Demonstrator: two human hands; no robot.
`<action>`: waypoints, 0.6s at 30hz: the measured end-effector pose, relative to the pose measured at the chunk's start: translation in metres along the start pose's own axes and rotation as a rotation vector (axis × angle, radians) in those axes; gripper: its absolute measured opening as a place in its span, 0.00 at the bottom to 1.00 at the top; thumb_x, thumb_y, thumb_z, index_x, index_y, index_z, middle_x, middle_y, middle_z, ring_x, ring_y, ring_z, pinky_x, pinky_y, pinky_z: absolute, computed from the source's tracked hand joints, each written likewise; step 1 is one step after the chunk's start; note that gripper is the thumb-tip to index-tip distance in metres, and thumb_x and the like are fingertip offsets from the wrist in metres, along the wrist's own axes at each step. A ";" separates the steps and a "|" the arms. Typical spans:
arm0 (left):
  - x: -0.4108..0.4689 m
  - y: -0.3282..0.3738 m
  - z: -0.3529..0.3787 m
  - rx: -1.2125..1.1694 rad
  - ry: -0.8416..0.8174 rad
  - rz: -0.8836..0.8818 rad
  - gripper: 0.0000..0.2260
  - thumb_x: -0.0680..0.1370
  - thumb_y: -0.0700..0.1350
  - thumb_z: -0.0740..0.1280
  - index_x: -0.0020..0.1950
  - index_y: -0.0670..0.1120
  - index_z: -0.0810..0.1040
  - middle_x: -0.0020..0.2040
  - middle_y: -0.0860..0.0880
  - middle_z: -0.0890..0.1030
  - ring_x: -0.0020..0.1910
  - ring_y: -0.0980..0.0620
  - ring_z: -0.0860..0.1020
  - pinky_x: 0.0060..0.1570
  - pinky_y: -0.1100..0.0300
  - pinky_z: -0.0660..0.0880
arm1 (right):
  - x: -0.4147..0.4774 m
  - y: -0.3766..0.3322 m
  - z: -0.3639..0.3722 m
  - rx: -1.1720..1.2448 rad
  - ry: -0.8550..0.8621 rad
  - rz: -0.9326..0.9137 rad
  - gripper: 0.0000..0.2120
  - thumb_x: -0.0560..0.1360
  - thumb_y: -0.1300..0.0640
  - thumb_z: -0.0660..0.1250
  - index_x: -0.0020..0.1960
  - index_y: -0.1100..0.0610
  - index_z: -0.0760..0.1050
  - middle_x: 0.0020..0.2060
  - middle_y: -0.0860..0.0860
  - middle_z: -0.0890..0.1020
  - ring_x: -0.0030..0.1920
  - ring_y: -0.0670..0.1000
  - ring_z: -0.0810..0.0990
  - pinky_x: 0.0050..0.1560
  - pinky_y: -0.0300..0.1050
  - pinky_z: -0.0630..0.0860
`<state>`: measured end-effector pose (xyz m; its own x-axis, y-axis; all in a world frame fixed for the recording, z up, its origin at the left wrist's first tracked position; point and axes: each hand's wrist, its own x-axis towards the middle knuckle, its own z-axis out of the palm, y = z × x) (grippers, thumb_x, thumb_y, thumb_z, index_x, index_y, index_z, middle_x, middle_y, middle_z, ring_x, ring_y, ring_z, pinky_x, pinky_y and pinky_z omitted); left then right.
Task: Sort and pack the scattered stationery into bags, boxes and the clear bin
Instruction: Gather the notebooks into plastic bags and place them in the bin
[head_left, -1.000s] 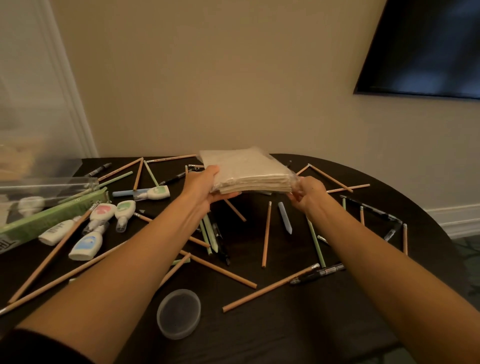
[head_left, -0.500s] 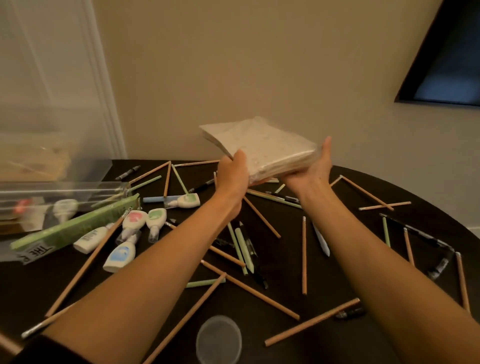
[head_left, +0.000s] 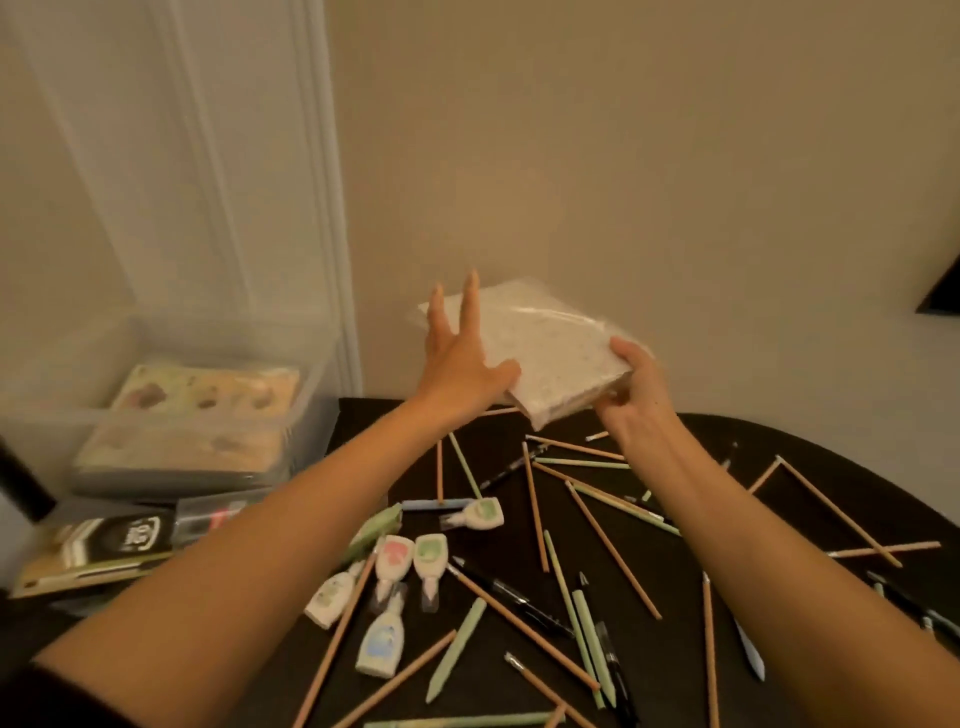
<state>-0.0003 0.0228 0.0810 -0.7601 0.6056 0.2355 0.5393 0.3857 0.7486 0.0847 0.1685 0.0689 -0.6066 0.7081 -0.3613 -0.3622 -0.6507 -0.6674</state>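
Right hand (head_left: 631, 395) gripping the near corner of a plastic-wrapped paper packet (head_left: 550, 353), left hand (head_left: 457, 358) lying flat on its top with fingers (head_left: 467, 312) spread straight, packet being held tilted above the dark table (head_left: 779, 467), right of the clear bin (head_left: 311, 384), pencils (head_left: 613, 551) lying scattered beneath.

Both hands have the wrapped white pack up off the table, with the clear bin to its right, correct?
Not quite: the head view shows the clear bin left of the wrapped white pack. The left hand and right hand do hold it off the table.
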 end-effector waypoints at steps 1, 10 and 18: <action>0.002 -0.001 -0.016 0.171 -0.041 0.079 0.39 0.75 0.47 0.66 0.75 0.58 0.41 0.75 0.49 0.35 0.74 0.44 0.37 0.70 0.46 0.47 | -0.003 0.001 0.013 -0.020 0.005 0.023 0.06 0.73 0.64 0.67 0.47 0.59 0.71 0.52 0.59 0.78 0.52 0.58 0.79 0.58 0.56 0.75; 0.025 -0.023 -0.162 0.391 -0.372 -0.062 0.27 0.76 0.55 0.63 0.73 0.49 0.60 0.73 0.45 0.60 0.72 0.47 0.55 0.67 0.54 0.55 | -0.028 0.040 0.140 -0.273 -0.146 0.264 0.08 0.73 0.56 0.67 0.49 0.59 0.75 0.44 0.57 0.82 0.44 0.57 0.81 0.34 0.53 0.74; 0.028 -0.111 -0.232 0.427 -0.376 -0.309 0.36 0.75 0.59 0.63 0.76 0.48 0.51 0.76 0.46 0.49 0.74 0.46 0.50 0.71 0.51 0.53 | -0.016 0.125 0.224 -0.394 -0.268 0.379 0.09 0.72 0.58 0.68 0.48 0.62 0.76 0.42 0.58 0.82 0.42 0.56 0.81 0.36 0.50 0.76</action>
<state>-0.1651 -0.1644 0.1481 -0.7665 0.5948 -0.2423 0.4716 0.7774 0.4163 -0.1094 0.0146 0.1368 -0.8175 0.3204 -0.4786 0.1721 -0.6571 -0.7339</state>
